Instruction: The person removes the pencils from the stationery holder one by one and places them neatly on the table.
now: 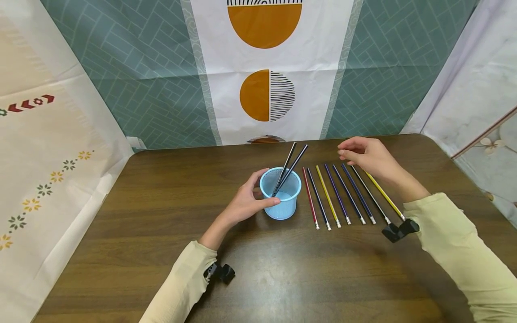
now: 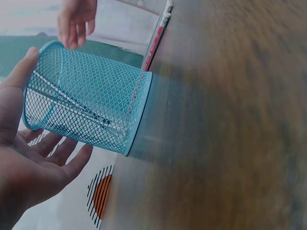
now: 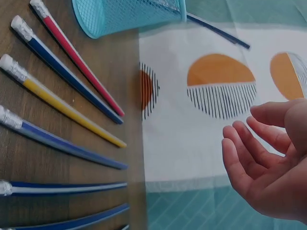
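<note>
A light-blue mesh pencil cup (image 1: 282,210) stands upright on the table. My left hand (image 1: 245,202) holds it from the left side, thumb at the near rim and fingers round the back. Two dark pencils (image 2: 72,100) lean inside the cup, their upper ends sticking out past the rim. To the right, my right hand (image 1: 369,154) hovers over the far ends of a row of pencils, fingers loosely bent and nothing between them. That row has a red pencil (image 3: 79,60), yellow pencils (image 1: 328,195) and several dark ones (image 1: 339,193), erasers toward me.
The brown wooden table (image 1: 161,224) extends to both sides, its far edge just beyond the pencils. A hanging cloth (image 1: 266,58) with orange half-circles forms the backdrop. Pale fabric (image 1: 52,179) with small flower patterns hangs at the left. Both sleeves carry small black devices (image 1: 400,229).
</note>
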Available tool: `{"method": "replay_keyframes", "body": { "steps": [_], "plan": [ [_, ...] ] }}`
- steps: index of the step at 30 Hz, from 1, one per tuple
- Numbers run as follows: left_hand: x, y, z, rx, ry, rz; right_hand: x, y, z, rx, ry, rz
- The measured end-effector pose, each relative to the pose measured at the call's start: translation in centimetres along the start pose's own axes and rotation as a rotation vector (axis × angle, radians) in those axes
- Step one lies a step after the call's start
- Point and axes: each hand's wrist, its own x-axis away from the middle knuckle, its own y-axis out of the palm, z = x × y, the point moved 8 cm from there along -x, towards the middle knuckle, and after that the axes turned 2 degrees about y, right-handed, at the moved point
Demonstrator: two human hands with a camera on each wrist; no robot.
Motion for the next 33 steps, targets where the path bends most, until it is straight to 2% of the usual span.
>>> {"method": "replay_keyframes", "body": {
  "steps": [10,14,20,23,29,33],
  "plan": [
    [0.0,0.0,0.0,0.001,0.001,0.001,-0.6,2.2,-2.1,0.065,-0.041,-0.047],
    [0.0,0.0,0.0,0.0,0.003,0.005,-0.7,3.2,-3.1,0.036,-0.062,-0.071],
    [0.0,0.0,0.1,0.017,0.017,0.007,-0.6,4.6,-4.1,-0.036,-0.05,-0.092],
    [0.0,0.0,0.1,0.029,0.021,0.008,-0.8,5.4,-4.3,-0.114,-0.029,-0.118],
    [0.0,0.0,0.1,0.034,0.023,0.009,-1.4,7.0,-3.8,-0.389,0.069,-0.183],
    [0.0,0.0,0.0,0.03,0.023,0.007,-1.7,7.7,-3.8,-0.443,0.075,-0.19]
  ]
}}
